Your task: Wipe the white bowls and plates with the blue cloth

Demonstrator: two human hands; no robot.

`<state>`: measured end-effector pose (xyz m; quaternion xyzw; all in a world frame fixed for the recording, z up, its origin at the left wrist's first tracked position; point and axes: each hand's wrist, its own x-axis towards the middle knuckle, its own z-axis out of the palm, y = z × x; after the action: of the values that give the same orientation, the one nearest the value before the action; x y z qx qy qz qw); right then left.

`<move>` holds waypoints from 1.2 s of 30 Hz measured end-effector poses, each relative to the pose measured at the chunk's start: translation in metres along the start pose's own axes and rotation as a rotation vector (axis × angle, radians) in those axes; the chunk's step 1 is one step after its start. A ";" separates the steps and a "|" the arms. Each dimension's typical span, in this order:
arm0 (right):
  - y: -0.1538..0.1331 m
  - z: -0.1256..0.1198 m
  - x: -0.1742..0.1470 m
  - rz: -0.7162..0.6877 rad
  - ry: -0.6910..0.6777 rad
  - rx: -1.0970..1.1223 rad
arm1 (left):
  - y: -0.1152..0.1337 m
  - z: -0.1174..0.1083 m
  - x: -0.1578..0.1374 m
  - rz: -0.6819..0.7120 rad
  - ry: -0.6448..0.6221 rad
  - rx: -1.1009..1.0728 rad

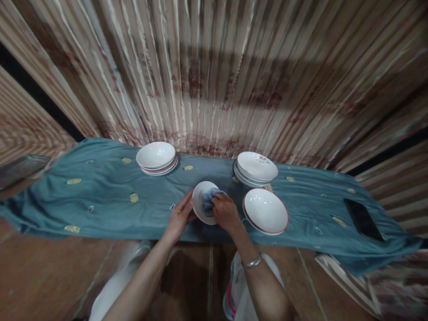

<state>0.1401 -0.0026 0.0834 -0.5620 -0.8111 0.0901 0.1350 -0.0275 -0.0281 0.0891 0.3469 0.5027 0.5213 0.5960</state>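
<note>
A small white bowl (198, 206) is held tilted over the front middle of the cloth-covered table. My left hand (181, 215) grips its left rim, fingers partly hidden behind it. Inside the bowl, a crumpled blue-grey cloth (207, 199) is bunched under my right hand (226, 211), whose fingers are closed on it and press it against the bowl's inner surface. Just right of my right hand sit stacked white bowls with a red rim (265, 210).
White bowls (155, 154) are stacked at the back left, and flower-patterned white plates (256, 166) at the back right. A black phone (363, 219) lies on the green tablecloth (110, 196) at the right. Striped curtains (214, 80) hang behind the table.
</note>
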 end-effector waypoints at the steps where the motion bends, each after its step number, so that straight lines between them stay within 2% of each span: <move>1: 0.001 -0.002 -0.002 -0.009 -0.026 0.009 | 0.000 0.000 0.000 -0.001 -0.001 -0.003; 6: 0.004 -0.010 -0.007 -0.075 -0.185 0.244 | 0.001 0.000 0.000 -0.007 0.018 0.014; 11: -0.001 -0.012 -0.007 -0.062 -0.282 0.777 | 0.000 0.000 0.001 0.003 0.006 0.019; 14: -0.010 -0.006 -0.006 -0.020 -0.223 1.083 | -0.003 0.000 0.002 0.002 0.009 0.034; 16: -0.017 -0.001 -0.005 -0.034 -0.111 1.166 | -0.006 -0.001 0.004 0.005 0.011 0.040; 20: -0.026 0.003 0.001 -0.105 0.171 1.063 | -0.010 -0.001 0.005 0.030 -0.012 0.053; 24: -0.025 0.004 0.007 -0.109 0.350 0.766 | -0.008 0.001 0.003 0.048 -0.063 0.055; 29: -0.011 0.008 0.015 -0.050 0.356 0.396 | 0.000 0.004 -0.003 0.035 -0.075 0.050; 36: 0.013 0.024 0.016 0.059 0.378 0.246 | 0.005 0.001 -0.009 0.001 -0.092 0.057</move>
<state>0.1388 0.0176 0.0583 -0.5718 -0.7374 0.0852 0.3493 -0.0281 -0.0355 0.0965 0.3876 0.4894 0.4905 0.6080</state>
